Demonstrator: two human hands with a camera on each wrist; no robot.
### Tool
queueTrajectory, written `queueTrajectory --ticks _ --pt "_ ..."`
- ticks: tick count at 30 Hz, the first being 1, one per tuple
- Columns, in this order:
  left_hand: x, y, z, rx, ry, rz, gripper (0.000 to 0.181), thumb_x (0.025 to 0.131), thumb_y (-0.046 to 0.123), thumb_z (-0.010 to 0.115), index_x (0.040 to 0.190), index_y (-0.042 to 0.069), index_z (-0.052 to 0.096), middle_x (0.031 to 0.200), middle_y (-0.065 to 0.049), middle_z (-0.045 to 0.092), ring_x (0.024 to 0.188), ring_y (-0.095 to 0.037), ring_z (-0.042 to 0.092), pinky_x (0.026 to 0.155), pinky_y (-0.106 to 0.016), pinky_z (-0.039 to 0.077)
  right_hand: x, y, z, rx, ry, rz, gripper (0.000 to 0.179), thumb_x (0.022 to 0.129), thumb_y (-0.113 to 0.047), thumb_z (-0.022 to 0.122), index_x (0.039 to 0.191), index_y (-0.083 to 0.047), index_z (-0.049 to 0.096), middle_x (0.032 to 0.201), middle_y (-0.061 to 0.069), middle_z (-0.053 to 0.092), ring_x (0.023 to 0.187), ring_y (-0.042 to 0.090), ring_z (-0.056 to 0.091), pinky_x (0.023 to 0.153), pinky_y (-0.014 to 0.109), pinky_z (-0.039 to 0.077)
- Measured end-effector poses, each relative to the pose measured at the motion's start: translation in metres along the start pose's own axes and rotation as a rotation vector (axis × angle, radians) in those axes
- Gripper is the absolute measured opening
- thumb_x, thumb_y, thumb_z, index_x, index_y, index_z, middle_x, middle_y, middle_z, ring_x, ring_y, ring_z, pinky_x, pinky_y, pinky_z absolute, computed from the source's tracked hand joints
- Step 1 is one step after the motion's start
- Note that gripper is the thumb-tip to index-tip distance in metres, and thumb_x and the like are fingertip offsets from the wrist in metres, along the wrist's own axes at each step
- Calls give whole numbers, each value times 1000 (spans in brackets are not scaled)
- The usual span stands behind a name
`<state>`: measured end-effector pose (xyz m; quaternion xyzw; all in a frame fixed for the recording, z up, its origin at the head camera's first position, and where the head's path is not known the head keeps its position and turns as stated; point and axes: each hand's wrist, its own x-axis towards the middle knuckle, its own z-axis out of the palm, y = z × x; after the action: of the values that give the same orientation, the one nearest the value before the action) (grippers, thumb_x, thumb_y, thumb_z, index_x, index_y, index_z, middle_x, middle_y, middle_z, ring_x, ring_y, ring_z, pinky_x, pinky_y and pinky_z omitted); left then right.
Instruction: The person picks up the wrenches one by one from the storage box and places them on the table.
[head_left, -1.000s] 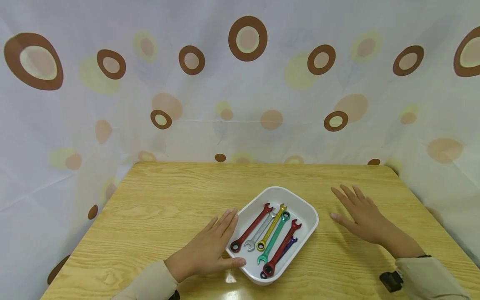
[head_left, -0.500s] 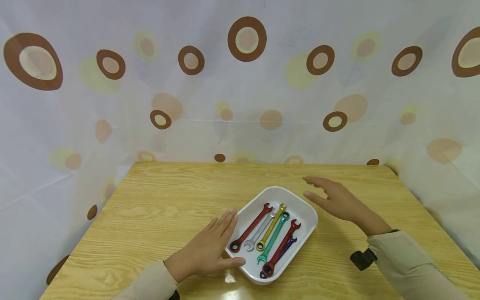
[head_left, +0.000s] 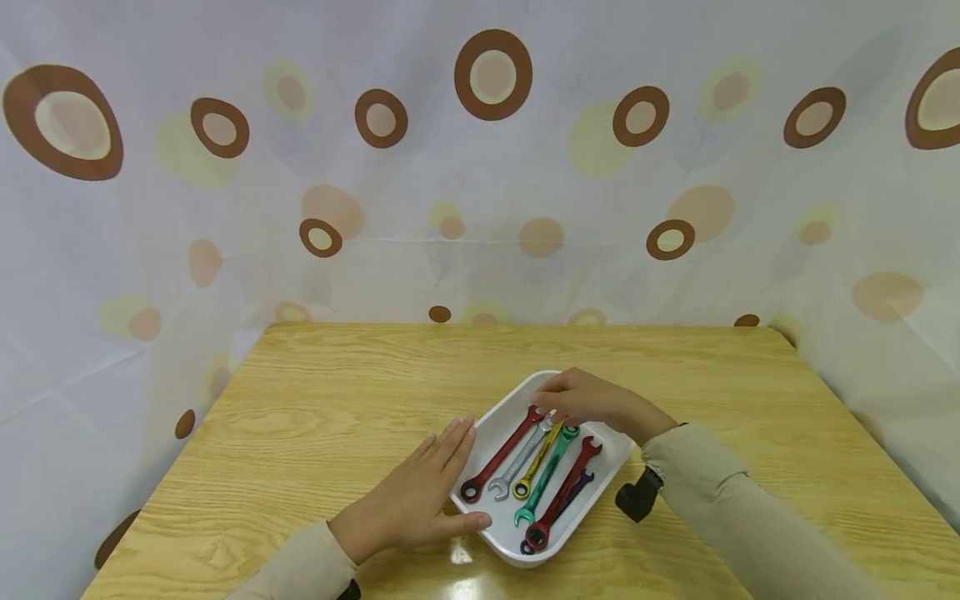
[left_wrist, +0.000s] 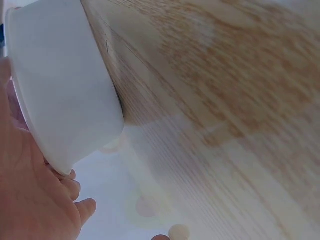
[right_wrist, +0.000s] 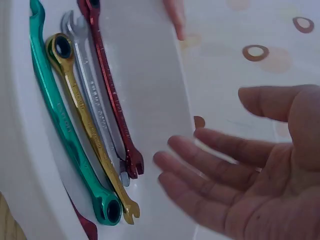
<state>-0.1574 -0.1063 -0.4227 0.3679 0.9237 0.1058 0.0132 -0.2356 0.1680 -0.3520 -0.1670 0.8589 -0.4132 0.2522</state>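
In the head view, a white plastic tray holds several combination wrenches lying side by side. They include a red wrench, a silver wrench, a gold wrench, a green wrench, a second red wrench and a small purple wrench partly beneath it. My left hand rests against the tray's left rim, fingers extended and thumb over the near edge. Above the tray's far end hovers my right hand, covering some wrench tips. The right wrist view shows its fingers spread loosely, apart from the red wrench.
Under the tray is a wood-grain table, its surface extending to the left, right and back. A white curtain with brown and pastel circles hangs behind and along both sides. A black strap device sits at the right wrist.
My right hand has swept left from beside the tray to over its far end, the fingers now pointing down toward the wrenches. My left hand, the tray and the wrenches keep their places.
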Motion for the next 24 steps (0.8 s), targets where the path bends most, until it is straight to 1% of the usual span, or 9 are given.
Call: queueTrajectory --ticks 4,6,8,12,15,17,19,22,24 --pt "-1 0 0 -10 -3 3 103 87 75 35 153 1 6 161 -13 2 148 -28 4 118 -47 16 14 -4 10 -122 -26 -81 34 99 -23 52 117 3 65 108 18 66 96 31 63 83 42 53" --pt "-2 0 0 -12 -8 2 103 88 75 34 153 1 6 161 -14 2 148 -28 4 118 -47 16 20 -8 14 -183 -33 -100 32 98 -23 53 111 2 69 101 16 69 90 29 64 77 38 54" --pt "-2 0 0 -11 -8 4 103 88 75 34 153 0 7 161 -15 3 147 -29 5 118 -47 16 25 -12 17 -217 -28 -93 31 97 -24 54 106 0 71 98 14 70 87 28 65 75 36 54" --pt "-3 1 -1 -8 -7 6 102 88 75 35 153 0 8 161 -15 5 147 -29 6 118 -47 17 32 -16 23 -286 8 -50 30 95 -29 57 95 -6 75 92 10 71 81 26 65 67 32 51" --pt "-3 1 -2 -3 -11 2 102 88 74 36 153 0 8 161 -15 4 147 -28 5 118 -46 16 35 -17 27 -341 -2 -50 28 94 -30 59 94 -8 76 90 7 72 78 24 65 64 28 49" --pt "-3 1 -2 0 -11 0 102 88 74 35 153 0 8 161 -14 4 147 -28 5 118 -46 16 37 -17 30 -390 -31 -76 27 94 -29 60 99 -8 75 91 5 72 78 19 65 67 29 51" --pt "-3 1 -2 5 -7 2 102 88 74 35 153 0 8 161 -15 5 147 -28 5 118 -46 17 40 -15 33 -431 -67 -114 25 94 -26 61 105 -8 74 96 4 72 85 18 66 76 32 54" --pt "-2 0 -2 6 -4 1 102 88 74 35 153 0 8 160 -16 6 147 -28 6 118 -45 16 43 -13 35 -520 -111 -179 20 92 -21 63 104 -9 74 101 3 72 94 19 66 88 40 53" --pt "-2 0 -3 7 -7 -3 103 88 75 35 153 0 8 160 -16 7 147 -28 6 118 -44 16 45 -12 36 -553 -137 -196 19 91 -19 64 104 -9 74 104 5 72 100 22 66 92 43 51"
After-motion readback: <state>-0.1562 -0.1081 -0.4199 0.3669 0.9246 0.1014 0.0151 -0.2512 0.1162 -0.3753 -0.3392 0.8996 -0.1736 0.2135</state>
